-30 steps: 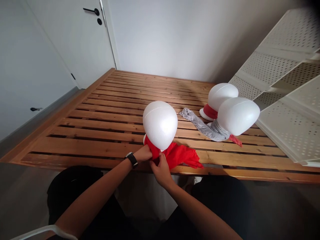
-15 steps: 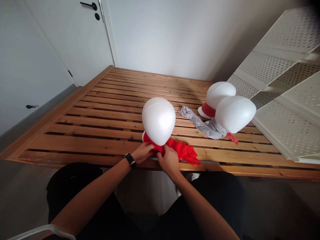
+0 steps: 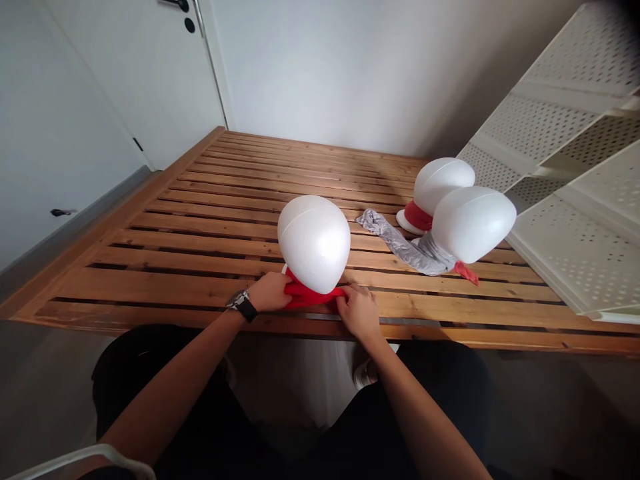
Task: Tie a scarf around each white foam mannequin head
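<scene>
Left fingers (image 3: pixel 280 287): They curl tight and grip the red cloth (image 3: pixel 306 297) just under the white foam egg (image 3: pixel 314 244).

Right fingers (image 3: pixel 349 294): They bend down at the thin end of the red cloth and touch it. I cannot tell if they pinch it or just press on it.

Red cloth: It wraps around the bottom of the white foam egg, in a snug band. It lies close to the near edge of the table.

White foam egg: It stands a bit tilted, with its round top up, on a white base (image 3: pixel 285 269). A thin line runs across its top.

Left hand (image 3: pixel 269 292): It sits to the left of the white foam egg. A black watch (image 3: pixel 243 305) is on its wrist.

Right hand (image 3: pixel 359 312): It sits just to the right of the white foam egg, over the wood.

Wood table (image 3: pixel 200 263): It has long brown slats with dark gaps between them.

Far things: Two more white foam eggs stand near the right side. One has a red band (image 3: pixel 418 216), and the other has a gray cloth (image 3: pixel 415 248) and a small red cloth tip (image 3: pixel 466 272).
</scene>
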`<state>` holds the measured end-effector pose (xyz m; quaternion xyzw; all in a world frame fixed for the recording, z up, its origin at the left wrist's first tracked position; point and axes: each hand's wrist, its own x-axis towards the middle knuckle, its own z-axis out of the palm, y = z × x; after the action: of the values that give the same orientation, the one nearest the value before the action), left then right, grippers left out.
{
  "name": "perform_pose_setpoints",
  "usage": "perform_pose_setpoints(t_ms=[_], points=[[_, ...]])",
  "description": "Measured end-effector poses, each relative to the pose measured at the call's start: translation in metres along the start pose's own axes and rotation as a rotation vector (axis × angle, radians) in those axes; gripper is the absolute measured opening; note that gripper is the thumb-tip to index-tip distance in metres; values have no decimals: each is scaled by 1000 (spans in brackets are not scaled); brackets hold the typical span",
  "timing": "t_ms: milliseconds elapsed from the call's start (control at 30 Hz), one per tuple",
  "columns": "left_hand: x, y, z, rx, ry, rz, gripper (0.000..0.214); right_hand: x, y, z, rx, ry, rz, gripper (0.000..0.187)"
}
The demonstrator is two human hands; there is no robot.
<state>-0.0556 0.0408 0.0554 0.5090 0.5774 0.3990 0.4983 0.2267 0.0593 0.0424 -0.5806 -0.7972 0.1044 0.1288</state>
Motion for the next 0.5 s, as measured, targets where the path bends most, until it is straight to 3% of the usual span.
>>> perform_pose_setpoints(t_ms=[133, 233, 333, 400, 500], points=[[-14, 7, -23, 16, -5, -21, 17, -2, 0, -1, 10, -36, 18, 25], [-23, 7, -26, -338, -57, -161, 15, -4, -5, 0, 29, -62, 5, 27], [-24, 4, -21, -632, -43, -200, 20, -5, -10, 2, 50, -52, -12, 28], [-22, 4, -20, -584, -36, -207, 13, -6, -12, 2, 56, -42, -21, 28], [-20, 5, -30, -337, 27, -176, 6, -6, -11, 2, 55, -55, -7, 28]])
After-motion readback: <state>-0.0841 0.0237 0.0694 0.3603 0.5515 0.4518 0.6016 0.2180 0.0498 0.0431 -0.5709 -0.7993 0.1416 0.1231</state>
